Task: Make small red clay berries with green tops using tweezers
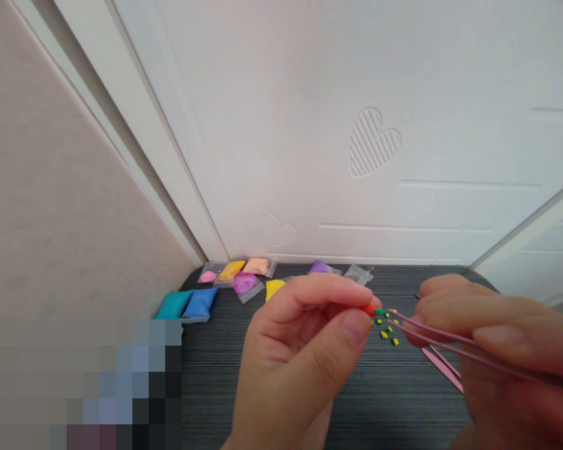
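Two hands, both closed: left hand (300, 350) pinched orange-and-green clay piece (379, 311), orange end mostly hidden; right hand (511, 350), cut off at frame's 4 o'clock, gripped pink tweezers (443, 335), prongs apart, contact unclear. Yellow-green bits (395, 342) lay at piece's 5 o'clock. Clay packets (244, 283), some blocked, spanned left hand's 9-to-1 o'clock.
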A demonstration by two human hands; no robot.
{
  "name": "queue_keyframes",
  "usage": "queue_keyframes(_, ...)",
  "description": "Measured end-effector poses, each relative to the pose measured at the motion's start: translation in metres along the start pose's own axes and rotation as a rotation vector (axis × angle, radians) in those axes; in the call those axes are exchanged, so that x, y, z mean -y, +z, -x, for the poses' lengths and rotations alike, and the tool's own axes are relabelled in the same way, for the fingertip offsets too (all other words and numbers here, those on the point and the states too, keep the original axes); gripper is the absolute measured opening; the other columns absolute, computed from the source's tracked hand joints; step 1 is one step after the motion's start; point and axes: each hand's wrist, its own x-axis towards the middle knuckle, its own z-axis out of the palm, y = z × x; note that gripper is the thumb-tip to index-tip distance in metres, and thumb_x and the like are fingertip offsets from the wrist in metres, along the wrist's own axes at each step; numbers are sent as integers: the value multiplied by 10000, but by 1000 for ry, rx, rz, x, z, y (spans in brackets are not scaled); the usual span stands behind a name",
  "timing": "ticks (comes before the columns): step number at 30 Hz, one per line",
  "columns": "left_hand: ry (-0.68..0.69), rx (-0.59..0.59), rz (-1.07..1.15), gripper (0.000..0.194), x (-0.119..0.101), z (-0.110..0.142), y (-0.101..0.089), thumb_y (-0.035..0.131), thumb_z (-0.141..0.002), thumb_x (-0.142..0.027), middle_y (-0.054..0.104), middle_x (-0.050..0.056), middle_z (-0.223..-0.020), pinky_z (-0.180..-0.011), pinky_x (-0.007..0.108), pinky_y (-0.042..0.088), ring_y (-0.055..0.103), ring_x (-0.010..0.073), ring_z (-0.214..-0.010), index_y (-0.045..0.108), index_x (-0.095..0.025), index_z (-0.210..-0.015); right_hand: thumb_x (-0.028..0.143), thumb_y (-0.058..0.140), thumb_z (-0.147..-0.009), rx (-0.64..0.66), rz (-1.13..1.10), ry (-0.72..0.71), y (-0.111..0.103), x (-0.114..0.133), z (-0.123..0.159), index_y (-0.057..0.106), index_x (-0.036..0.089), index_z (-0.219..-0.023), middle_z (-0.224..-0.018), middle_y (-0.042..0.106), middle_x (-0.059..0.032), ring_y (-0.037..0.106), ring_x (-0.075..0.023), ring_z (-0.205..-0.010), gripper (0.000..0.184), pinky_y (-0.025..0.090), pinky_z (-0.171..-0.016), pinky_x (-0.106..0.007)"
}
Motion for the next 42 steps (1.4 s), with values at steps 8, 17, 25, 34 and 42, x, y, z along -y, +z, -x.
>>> queue_keyframes(8,-13,2,-20,107,1,-2,1,639,-697,-142,629,-35,-725,-713,152,486,568,72,-721,677,-231,-743,349,589,-755,56,-3,-7,-3,0,0,604,318,-906,-914,658,-4,615,-225,-773,155,525,-676,-385)
queue_keyframes(17,-16,-10,-42,95,-1,0,2,641,-700,-165,615,-28,-717,-692,176,490,555,84,-714,675,-238,-751,388,569,-763,-116,105,13,13,8,-5,599,309,-909,-765,658,-8,617,-205,-663,169,538,-593,-354)
queue_keyframes(25,-31,3,-34,100,-1,0,1,628,-708,-150,617,-32,-721,-704,153,477,556,70,-713,671,-228,-753,369,541,-792,-144,65,2,15,9,-6,579,302,-975,-722,648,13,598,-167,-586,198,518,-644,-353)
queue_keyframes(34,7,-84,-70,107,0,-2,1,620,-695,-148,615,-22,-709,-687,197,475,554,96,-709,666,-239,-726,343,547,-787,-91,51,11,6,5,-3,598,321,-923,-749,650,7,605,-191,-634,147,528,-628,-362)
queue_keyframes(42,-9,-42,-63,100,0,-3,1,624,-696,-150,607,-18,-704,-680,198,473,546,94,-701,666,-233,-734,390,524,-794,-86,160,94,5,5,1,626,255,-900,-764,646,-38,623,-225,-706,199,535,-585,-369)
